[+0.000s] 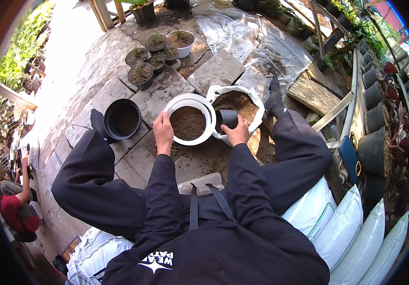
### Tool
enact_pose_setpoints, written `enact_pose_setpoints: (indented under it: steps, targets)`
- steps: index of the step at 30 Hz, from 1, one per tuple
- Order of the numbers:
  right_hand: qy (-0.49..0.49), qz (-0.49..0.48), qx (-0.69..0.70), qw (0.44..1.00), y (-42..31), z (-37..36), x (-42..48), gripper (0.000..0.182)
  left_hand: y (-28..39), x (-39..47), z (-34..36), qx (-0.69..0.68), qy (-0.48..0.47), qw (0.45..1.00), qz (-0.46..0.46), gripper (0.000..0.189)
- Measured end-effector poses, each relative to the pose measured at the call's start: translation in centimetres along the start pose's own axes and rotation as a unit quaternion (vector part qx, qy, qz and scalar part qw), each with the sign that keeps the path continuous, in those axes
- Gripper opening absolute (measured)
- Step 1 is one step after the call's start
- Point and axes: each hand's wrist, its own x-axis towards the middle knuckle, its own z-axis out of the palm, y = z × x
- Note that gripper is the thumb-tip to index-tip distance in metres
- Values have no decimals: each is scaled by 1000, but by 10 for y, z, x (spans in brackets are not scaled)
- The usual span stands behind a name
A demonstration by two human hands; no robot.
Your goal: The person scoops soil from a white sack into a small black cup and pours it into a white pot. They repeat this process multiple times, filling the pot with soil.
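My left hand (163,129) grips the left rim of a white plastic plant pot (188,141), which holds dark soil (188,123). My right hand (237,131) is closed round a small black plastic pot (229,118), tilted on its side over the open white sack (260,113) of brown growing medium (238,103). The sack stands against the white pot's right side. To the left, a larger black plastic pot (122,119) stands beside my left foot; its inside is shaded, with something brownish at the bottom.
Several small potted seedlings (140,74) and a white pot with a seedling (182,38) stand ahead on the stone paving. Clear plastic sheeting (240,32) lies beyond. Full white sacks (340,221) lean at the right, near racks of pots (372,146). A person in red (17,210) sits far left.
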Motion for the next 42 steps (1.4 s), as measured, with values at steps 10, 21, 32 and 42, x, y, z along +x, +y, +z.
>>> enact_pose_setpoints:
  steps: [10, 21, 32, 42]
  targets:
    - [-56, 38, 226, 972, 8, -20, 23, 85, 4, -3, 0, -10, 2, 1000, -5, 39]
    - [-104, -151, 309, 933, -76, -103, -2, 85, 6, -4, 1, 15, 6, 1000, -12, 40]
    - [-25, 17, 5, 1000, -20, -24, 0, 87, 1, -1, 0, 5, 1, 1000, -5, 40]
    - [-74, 54, 240, 966, -1, -33, 20, 87, -3, -2, -1, -6, 9, 1000, -10, 41]
